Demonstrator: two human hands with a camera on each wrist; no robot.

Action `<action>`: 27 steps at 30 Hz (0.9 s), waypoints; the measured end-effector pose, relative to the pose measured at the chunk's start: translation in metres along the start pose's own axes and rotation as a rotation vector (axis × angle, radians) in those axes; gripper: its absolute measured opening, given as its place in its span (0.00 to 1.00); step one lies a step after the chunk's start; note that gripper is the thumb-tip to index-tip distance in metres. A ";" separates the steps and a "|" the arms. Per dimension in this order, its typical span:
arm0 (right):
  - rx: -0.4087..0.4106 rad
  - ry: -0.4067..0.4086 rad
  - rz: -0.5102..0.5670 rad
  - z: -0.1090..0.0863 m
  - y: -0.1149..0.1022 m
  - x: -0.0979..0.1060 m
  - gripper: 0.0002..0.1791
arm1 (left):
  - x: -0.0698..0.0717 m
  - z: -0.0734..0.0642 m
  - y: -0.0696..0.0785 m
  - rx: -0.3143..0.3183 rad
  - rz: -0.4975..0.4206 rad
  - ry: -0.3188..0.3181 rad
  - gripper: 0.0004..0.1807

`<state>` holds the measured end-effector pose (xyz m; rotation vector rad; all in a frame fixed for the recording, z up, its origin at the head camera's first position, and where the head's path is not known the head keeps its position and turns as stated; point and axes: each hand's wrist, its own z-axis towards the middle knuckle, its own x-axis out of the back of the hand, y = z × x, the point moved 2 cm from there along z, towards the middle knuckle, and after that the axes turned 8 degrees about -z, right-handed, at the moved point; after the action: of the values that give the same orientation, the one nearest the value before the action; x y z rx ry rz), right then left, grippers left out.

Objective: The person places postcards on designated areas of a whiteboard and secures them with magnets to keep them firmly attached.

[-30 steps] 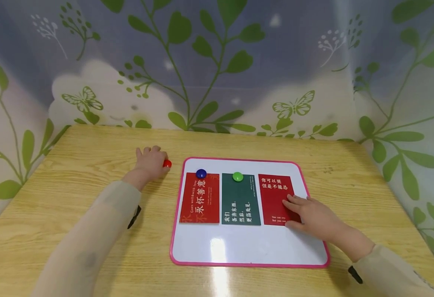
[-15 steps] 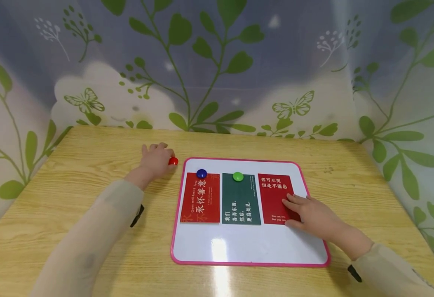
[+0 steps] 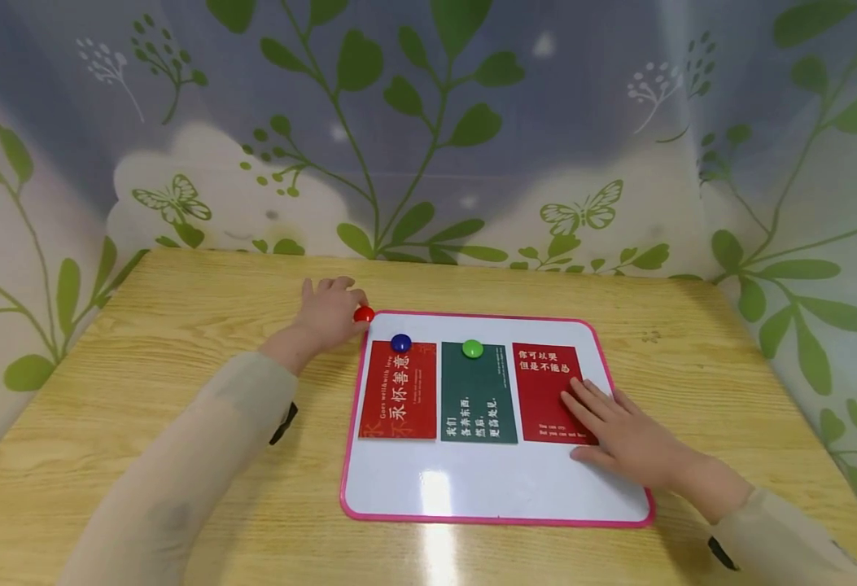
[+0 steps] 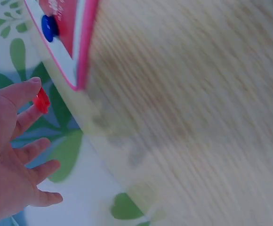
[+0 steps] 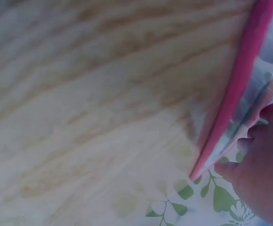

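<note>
Between thumb and index finger, my left hand (image 3: 328,316) pinches a round red magnet (image 3: 364,313) by the upper left corner of a pink-rimmed whiteboard (image 3: 472,488). The left wrist view shows the red magnet (image 4: 42,101) held above the tabletop, other fingers spread. My right hand (image 3: 636,439) lies with extended fingers over the right edge of a red card (image 3: 541,399). A dark green card (image 3: 478,395) is in the middle, with a green magnet (image 3: 473,348) at its top. On the left red card (image 3: 399,415) sits a blue magnet (image 3: 400,343).
The whiteboard lies flat on a wooden table (image 3: 216,301). A curtain (image 3: 516,163) printed with leaves and butterflies stands behind the table and along its sides. Light glares off the board's lower part.
My left hand has carried the red magnet rightward across the table to the board's corner. My right hand has shifted slightly, uncovering more of the right card's lower print.
</note>
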<state>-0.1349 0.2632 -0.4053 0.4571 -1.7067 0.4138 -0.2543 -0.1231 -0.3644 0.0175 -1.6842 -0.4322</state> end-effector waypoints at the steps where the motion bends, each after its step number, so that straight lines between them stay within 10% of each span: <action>1: 0.000 -0.014 0.010 -0.001 0.001 -0.002 0.45 | 0.000 0.001 0.004 -0.007 -0.004 -0.002 0.19; 27: 0.005 -0.040 0.036 -0.001 0.004 -0.005 0.40 | -0.015 0.035 0.146 -0.235 0.074 -0.048 0.21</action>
<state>-0.1354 0.2674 -0.4105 0.4414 -1.7552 0.4373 -0.2513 0.0256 -0.3401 -0.2290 -1.6656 -0.5759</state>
